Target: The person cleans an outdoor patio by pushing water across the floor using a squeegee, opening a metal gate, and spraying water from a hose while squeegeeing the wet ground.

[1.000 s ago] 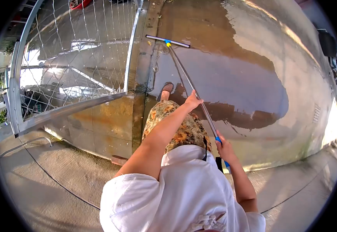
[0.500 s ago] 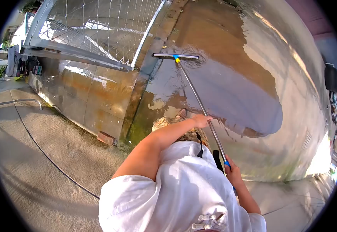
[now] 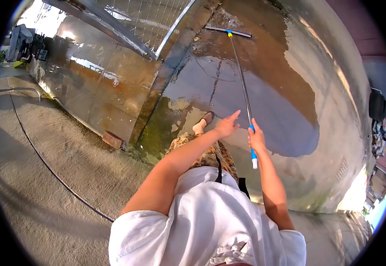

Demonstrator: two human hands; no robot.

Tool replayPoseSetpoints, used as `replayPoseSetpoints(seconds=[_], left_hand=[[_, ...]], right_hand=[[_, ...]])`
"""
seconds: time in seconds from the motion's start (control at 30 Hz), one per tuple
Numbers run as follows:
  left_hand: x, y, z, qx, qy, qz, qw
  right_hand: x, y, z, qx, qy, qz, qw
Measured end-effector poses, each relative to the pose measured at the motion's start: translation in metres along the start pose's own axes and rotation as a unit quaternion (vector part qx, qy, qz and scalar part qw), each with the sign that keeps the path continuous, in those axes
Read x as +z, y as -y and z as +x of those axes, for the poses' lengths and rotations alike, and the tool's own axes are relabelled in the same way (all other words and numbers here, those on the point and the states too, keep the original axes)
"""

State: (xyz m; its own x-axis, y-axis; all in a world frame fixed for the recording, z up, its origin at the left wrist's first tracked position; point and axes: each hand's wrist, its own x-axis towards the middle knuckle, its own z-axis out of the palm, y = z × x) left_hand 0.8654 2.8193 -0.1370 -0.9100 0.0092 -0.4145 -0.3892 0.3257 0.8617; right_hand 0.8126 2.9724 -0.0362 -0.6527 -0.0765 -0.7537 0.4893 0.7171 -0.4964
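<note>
A floor squeegee (image 3: 242, 80) with a long metal pole reaches away from me over the wet concrete. Its wide blade (image 3: 217, 29) lies in shallow water near the top of the view, joined to the pole by a blue and yellow connector. My right hand (image 3: 256, 136) is wrapped round the blue grip, and the grip's white end sticks out below it. My left hand (image 3: 228, 126) is just left of the pole, apart from it, its fingers stretched out and holding nothing. Brown and grey puddle water (image 3: 268, 99) spreads beneath the pole.
A metal gate with wire mesh (image 3: 151, 26) stands at upper left over a rusty, wet strip. A brick (image 3: 112, 139) lies at that strip's edge. A dark hose (image 3: 46, 168) runs across the concrete on the left. My sandalled foot (image 3: 207, 119) is by the puddle.
The squeegee blade has slid forward, away from me, and a little right. My left hand has let go of the pole. My right hand has moved forward with the grip.
</note>
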Motion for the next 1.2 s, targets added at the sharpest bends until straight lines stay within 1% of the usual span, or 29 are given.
replayPoseSetpoints(seconds=[0.03,0.07,0.1,0.17,0.23,0.27,0.33,0.4,0.43,0.5,0.53,0.57,0.63,0.67,0.73,0.8,0.87,0.9,0.97,1.03,1.07,1.1,1.13,1.17,1.2], left_hand=[[-0.01,0.004,-0.013,-0.027,0.011,-0.033,0.999],[-0.021,0.008,-0.024,-0.052,0.021,-0.066,0.996],[-0.03,0.009,-0.038,-0.069,0.002,-0.061,0.996],[-0.038,0.032,-0.059,-0.088,-0.012,-0.075,0.993],[-0.041,0.051,-0.079,-0.118,-0.034,-0.073,0.99],[-0.041,0.058,-0.088,-0.138,-0.05,-0.061,0.987],[-0.041,0.074,-0.102,-0.151,-0.057,-0.086,0.983],[-0.038,0.08,-0.114,-0.177,-0.046,-0.109,0.977],[-0.039,0.077,-0.115,-0.193,-0.037,-0.124,0.973],[-0.03,0.084,-0.116,-0.213,-0.028,-0.145,0.966],[-0.018,0.102,-0.111,-0.215,-0.031,-0.151,0.964],[-0.01,0.112,-0.108,-0.218,-0.032,-0.158,0.963],[-0.008,0.11,-0.099,-0.218,-0.019,-0.159,0.963],[-0.008,0.107,-0.093,-0.217,-0.015,-0.16,0.963],[-0.015,0.092,-0.078,-0.219,-0.013,-0.176,0.96],[-0.024,0.071,-0.07,-0.226,-0.015,-0.193,0.955],[-0.041,0.05,-0.058,-0.228,-0.021,-0.209,0.951],[-0.044,0.053,-0.053,-0.222,-0.025,-0.224,0.949],[-0.042,0.068,-0.037,-0.207,-0.036,-0.261,0.942],[-0.045,0.084,-0.025,-0.186,-0.043,-0.261,0.946],[-0.048,0.088,-0.021,-0.176,-0.049,-0.261,0.948],[-0.055,0.08,-0.02,-0.175,-0.051,-0.216,0.959],[-0.067,0.063,-0.021,-0.175,-0.056,-0.169,0.968],[-0.079,0.052,-0.021,-0.177,-0.064,-0.119,0.975],[-0.084,0.047,-0.019,-0.156,-0.065,-0.098,0.981]], right_hand=[[-0.011,0.003,-0.006,-0.004,-0.003,-0.022,1.0],[-0.021,0.0,-0.023,0.016,-0.001,-0.031,0.999],[-0.032,-0.012,-0.049,0.037,0.001,-0.041,0.998],[-0.049,-0.05,-0.097,0.033,0.017,-0.016,0.999],[-0.06,-0.071,-0.147,0.058,0.021,-0.037,0.997],[-0.064,-0.099,-0.155,0.032,0.027,-0.025,0.999],[-0.059,-0.119,-0.157,0.015,0.019,-0.071,0.997],[-0.041,-0.125,-0.142,0.039,0.033,-0.023,0.998],[-0.032,-0.119,-0.13,0.05,0.039,0.001,0.998],[-0.008,-0.081,-0.097,0.087,0.042,-0.021,0.995],[0.009,-0.097,-0.05,0.033,0.011,-0.084,0.996],[0.021,-0.08,-0.019,-0.006,-0.017,-0.114,0.993],[0.045,-0.042,0.042,-0.08,-0.083,-0.181,0.977],[0.052,-0.019,0.071,-0.088,-0.104,-0.219,0.966],[0.063,0.015,0.134,-0.089,-0.118,-0.19,0.971],[0.04,0.075,0.127,-0.058,-0.047,-0.085,0.994],[0.023,0.081,0.126,-0.059,-0.028,-0.01,0.998],[0.009,0.082,0.124,-0.061,-0.021,0.026,0.998],[-0.018,0.078,0.09,-0.066,-0.024,-0.046,0.996],[-0.043,0.044,0.073,-0.122,-0.065,-0.181,0.974],[-0.055,0.046,0.043,-0.131,-0.072,-0.22,0.964],[-0.067,0.052,0.007,-0.141,-0.079,-0.257,0.953],[-0.077,0.039,-0.012,-0.202,-0.098,-0.269,0.937],[-0.088,0.04,-0.034,-0.151,-0.078,-0.286,0.943],[-0.099,0.034,-0.052,-0.159,-0.062,-0.265,0.949]])
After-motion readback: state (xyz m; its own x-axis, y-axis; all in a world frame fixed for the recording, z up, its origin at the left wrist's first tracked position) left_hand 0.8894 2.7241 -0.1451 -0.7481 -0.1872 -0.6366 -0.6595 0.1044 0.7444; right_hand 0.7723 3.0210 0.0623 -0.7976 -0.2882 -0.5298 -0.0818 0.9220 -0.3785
